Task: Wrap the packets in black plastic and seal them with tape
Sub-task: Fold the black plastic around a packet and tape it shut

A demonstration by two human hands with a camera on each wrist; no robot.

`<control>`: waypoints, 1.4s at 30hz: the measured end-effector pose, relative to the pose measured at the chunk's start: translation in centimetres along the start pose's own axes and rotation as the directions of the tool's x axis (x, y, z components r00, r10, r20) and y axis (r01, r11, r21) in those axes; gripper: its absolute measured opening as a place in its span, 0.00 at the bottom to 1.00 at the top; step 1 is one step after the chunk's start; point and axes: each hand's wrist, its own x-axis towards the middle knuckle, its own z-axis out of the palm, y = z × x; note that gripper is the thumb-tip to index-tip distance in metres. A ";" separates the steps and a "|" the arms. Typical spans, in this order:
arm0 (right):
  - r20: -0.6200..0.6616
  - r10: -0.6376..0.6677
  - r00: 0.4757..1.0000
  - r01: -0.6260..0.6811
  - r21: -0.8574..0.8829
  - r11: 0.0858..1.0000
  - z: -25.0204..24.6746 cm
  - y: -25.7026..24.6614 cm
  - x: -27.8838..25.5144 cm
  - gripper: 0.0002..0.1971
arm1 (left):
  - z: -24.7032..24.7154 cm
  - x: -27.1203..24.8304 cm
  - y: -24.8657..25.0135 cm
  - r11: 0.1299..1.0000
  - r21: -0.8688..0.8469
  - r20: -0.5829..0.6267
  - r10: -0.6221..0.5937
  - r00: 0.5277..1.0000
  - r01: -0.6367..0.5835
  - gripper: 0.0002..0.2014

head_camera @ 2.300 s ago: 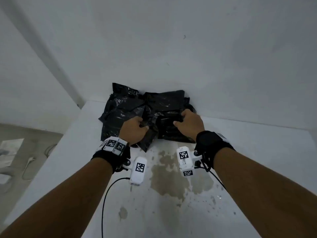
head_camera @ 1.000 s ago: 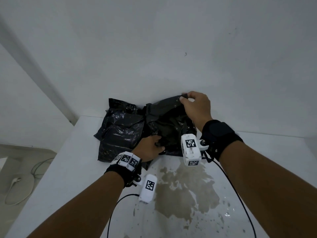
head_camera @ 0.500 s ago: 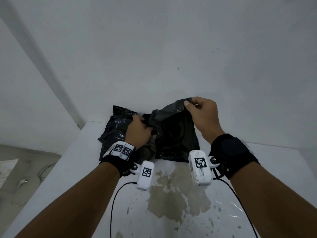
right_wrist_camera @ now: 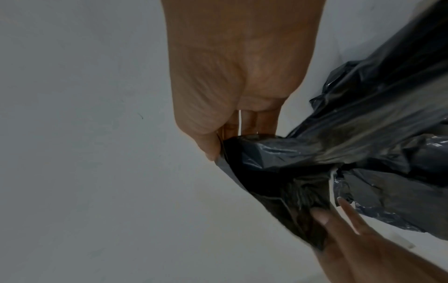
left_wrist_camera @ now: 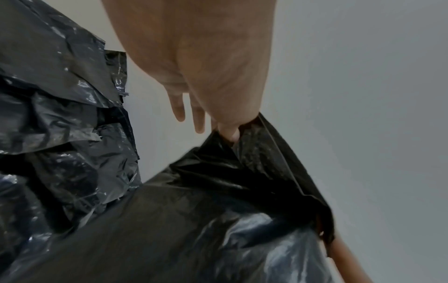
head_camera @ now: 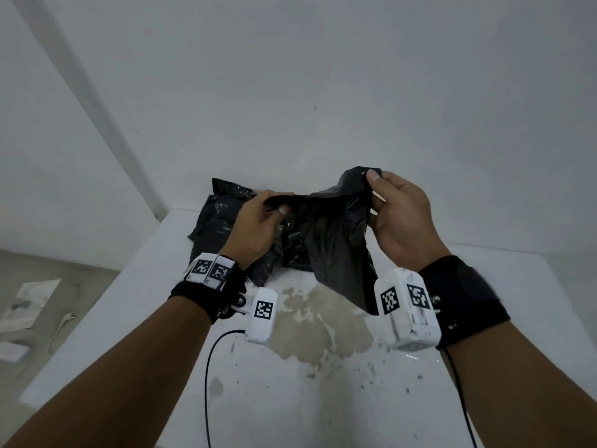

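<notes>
A black plastic bag [head_camera: 326,240] hangs in the air between my two hands above the white table [head_camera: 500,286]. My left hand [head_camera: 258,221] pinches its upper left edge between thumb and fingers. My right hand [head_camera: 392,208] pinches the upper right corner, held slightly higher. The left wrist view has my left hand [left_wrist_camera: 213,80] gripping a fold of the black plastic bag [left_wrist_camera: 218,210]. In the right wrist view my right hand [right_wrist_camera: 237,92] pinches the black plastic bag [right_wrist_camera: 303,168], with the other hand's fingers [right_wrist_camera: 344,220] below. More crumpled black plastic [head_camera: 213,218] lies on the table behind. No packets or tape show.
The table top carries a large brownish patch of worn paint [head_camera: 307,324] in front of me. A white wall rises directly behind the plastic. Left of the table, the floor holds papers [head_camera: 29,302] and a cable.
Both hands have lifted the bag higher off the table and spread its top edge apart. My left hand moved up from the pile to the bag's upper left edge.
</notes>
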 end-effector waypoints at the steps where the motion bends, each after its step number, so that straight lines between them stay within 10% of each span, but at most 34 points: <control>1: -0.010 0.014 1.000 -0.014 -0.008 1.000 -0.4 0.4 -0.5 0.05 | 0.2 -0.8 0.3 1.000 -0.010 -0.031 0.003 1.000 -0.004 0.05; 14: -0.028 0.108 0.994 -0.110 -0.072 0.991 -5.8 6.4 -6.6 0.11 | 2.2 -8.7 1.6 0.992 0.118 -0.213 -0.025 0.977 0.051 0.14; 20: -0.045 0.252 0.967 -0.255 -0.120 0.959 -6.8 9.2 -8.3 0.37 | 2.6 -10.6 -0.2 0.984 0.149 -0.174 -0.072 0.982 0.099 0.14; 24: 0.127 0.373 0.919 -0.332 -0.259 0.907 -6.8 10.7 -9.1 0.17 | 2.8 -11.3 -2.2 0.978 0.148 -0.132 -0.125 0.983 0.144 0.13; 29: 0.194 0.475 0.859 -0.379 -0.383 0.842 -6.6 12.5 -9.3 0.22 | 3.3 -11.0 -4.7 0.958 0.165 -0.135 -0.214 0.968 0.234 0.08; 35: -0.001 0.450 0.893 -0.375 -0.553 0.744 -5.5 15.1 -7.7 0.13 | 2.8 -9.8 -7.7 0.911 0.058 -0.115 -0.400 0.909 0.408 0.08; 42: -0.147 0.466 0.873 -0.485 -0.363 0.795 -5.2 18.0 -7.2 0.10 | 1.6 -9.3 -9.6 0.860 0.003 0.111 -0.508 0.854 0.511 0.16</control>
